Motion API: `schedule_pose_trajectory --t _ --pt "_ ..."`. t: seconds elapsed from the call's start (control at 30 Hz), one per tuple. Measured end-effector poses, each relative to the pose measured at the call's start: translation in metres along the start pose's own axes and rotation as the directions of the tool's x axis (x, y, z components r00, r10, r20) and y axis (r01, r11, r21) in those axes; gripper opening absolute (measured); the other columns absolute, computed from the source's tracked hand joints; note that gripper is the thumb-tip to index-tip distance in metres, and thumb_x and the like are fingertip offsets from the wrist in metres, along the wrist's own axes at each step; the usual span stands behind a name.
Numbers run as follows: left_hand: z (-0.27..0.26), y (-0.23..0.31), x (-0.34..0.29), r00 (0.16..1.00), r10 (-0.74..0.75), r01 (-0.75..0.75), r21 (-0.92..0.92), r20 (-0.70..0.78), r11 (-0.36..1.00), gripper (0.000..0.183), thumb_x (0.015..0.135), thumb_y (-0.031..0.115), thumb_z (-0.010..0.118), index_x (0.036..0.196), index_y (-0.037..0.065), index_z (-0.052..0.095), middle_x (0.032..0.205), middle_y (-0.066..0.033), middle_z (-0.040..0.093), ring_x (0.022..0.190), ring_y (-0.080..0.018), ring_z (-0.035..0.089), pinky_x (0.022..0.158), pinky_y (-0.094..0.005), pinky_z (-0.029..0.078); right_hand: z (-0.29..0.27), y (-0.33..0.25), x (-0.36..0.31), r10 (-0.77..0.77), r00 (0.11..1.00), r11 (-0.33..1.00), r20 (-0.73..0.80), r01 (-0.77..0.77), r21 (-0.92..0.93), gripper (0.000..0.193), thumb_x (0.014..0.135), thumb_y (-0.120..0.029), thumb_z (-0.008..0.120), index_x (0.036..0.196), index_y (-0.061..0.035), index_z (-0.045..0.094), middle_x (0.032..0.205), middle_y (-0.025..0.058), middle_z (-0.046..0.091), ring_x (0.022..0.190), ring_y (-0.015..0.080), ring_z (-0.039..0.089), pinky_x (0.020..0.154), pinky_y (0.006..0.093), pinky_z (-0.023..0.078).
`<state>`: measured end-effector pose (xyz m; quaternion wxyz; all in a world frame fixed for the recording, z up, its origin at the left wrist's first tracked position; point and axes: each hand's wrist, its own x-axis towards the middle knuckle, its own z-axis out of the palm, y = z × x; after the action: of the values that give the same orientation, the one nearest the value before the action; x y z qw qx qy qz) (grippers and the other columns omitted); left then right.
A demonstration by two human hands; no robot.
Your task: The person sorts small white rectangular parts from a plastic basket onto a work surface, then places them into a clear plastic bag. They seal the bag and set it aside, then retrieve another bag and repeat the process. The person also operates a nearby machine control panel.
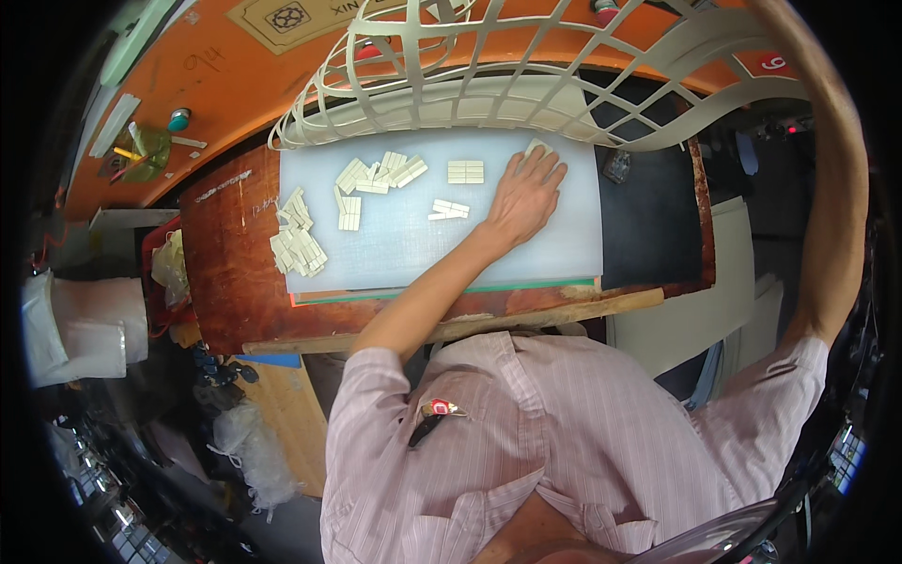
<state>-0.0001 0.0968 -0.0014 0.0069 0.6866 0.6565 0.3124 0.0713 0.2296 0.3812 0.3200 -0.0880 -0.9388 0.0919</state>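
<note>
My left hand (526, 195) lies palm down on a whitish cutting board (395, 254), its fingers stretched out. Under or just beyond its fingertips is a small cream piece (538, 147), partly covered. To its left sit a neat block of cream strips (466, 172) and a looser group of cream strips (449, 210). My right forearm (839, 188) reaches up along the right side, and its hand is past the upper edge. A cream lattice sheet with large cut-out openings (413, 61) arches over the board's far side and runs toward that arm.
More cream strips lie in piles (301, 240) at the board's left edge. A black mat (653, 226) adjoins the board on the right. Behind is an orange surface (221, 61) with a cup of pens (146, 155). A wooden strip (526, 315) edges the table's front.
</note>
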Motion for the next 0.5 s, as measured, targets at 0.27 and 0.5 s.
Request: schedule_pose_trajectory --t 0.27,0.5 --pt "-0.001 -0.045 -0.021 0.982 -0.187 0.179 0.220 0.014 0.959 0.041 0.091 0.010 0.061 0.130 -0.002 0.059 0.138 -0.0199 0.058 0.137 -0.0392 0.048 0.115 -0.0573 0.033 0.009 0.005 -0.009 -0.083 0.996 0.996 -0.041 0.081 -0.047 0.023 0.098 -0.019 0.067 0.096 0.0037 0.073 0.076 0.0089 0.073 0.065 0.0108 0.069 0.063 0.0265 0.060" --pt "0.011 -0.017 0.005 0.999 -0.045 0.045 -0.001 0.014 0.999 0.041 0.092 0.013 0.063 0.131 0.001 0.059 0.142 -0.0189 0.054 0.136 -0.0368 0.048 0.116 -0.0562 0.033 0.012 -0.004 -0.007 0.002 1.000 0.999 -0.016 -0.003 -0.032 0.023 0.098 -0.018 0.067 0.097 0.0031 0.074 0.077 0.0089 0.074 0.066 0.0109 0.070 0.063 0.0260 0.060"
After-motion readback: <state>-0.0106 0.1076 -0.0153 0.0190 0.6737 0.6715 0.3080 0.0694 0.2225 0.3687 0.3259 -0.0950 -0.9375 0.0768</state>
